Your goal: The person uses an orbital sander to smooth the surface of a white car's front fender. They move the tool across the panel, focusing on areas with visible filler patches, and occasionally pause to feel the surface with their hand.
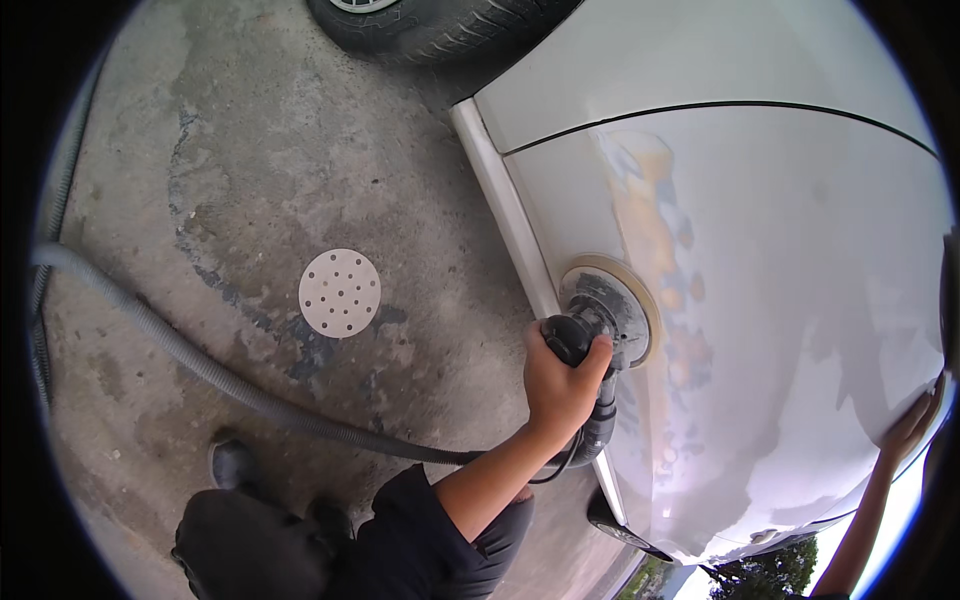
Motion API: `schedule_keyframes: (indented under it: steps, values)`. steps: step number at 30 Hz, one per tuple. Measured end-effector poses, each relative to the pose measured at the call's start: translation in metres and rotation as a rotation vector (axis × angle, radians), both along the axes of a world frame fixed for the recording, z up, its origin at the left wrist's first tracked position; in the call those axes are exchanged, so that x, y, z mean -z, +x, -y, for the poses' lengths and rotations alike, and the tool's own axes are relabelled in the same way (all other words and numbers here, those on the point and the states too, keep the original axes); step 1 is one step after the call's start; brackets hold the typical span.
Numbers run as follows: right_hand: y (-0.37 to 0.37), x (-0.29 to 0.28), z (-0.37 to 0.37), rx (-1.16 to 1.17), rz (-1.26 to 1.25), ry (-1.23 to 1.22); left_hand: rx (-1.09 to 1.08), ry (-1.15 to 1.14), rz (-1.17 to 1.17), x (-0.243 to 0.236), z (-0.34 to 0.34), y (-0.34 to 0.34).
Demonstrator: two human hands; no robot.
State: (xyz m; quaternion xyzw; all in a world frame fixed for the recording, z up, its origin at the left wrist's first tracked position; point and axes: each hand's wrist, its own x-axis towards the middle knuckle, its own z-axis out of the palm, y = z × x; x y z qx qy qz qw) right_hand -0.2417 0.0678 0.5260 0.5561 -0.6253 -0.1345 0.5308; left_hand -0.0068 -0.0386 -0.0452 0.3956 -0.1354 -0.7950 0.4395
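My left hand (565,385) is wrapped around the black head of an orbital sander (608,305), thumb on its right side. The sander's round pad lies against the lower part of a white car door (760,250). Next to it runs a sanded strip (650,215) with tan and bluish-grey patches. At the far right, my right hand (908,425) rests flat on the upper part of the car, fingers stretched out. A ribbed grey hose (250,395) leads from the sander off to the left. The pad's working face is hidden against the panel.
A white sanding disc (340,293) with several holes lies on the stained concrete floor (250,130). A car tyre (450,30) stands at the top. My shoe (233,462) is near the hose at lower left. Another dark hose (65,190) runs along the left edge.
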Motion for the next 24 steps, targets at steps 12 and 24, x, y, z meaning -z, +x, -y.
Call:
schedule_keyframes:
  steps: [12,24]
  values:
    - [-0.003,0.003,-0.001,0.053,0.087,-0.071,0.049,0.169,-0.211,-0.022,0.016,0.008]
    - [0.022,0.025,0.02,-0.033,0.042,-0.003,-0.115,0.171,-0.177,-0.002,0.069,0.015]
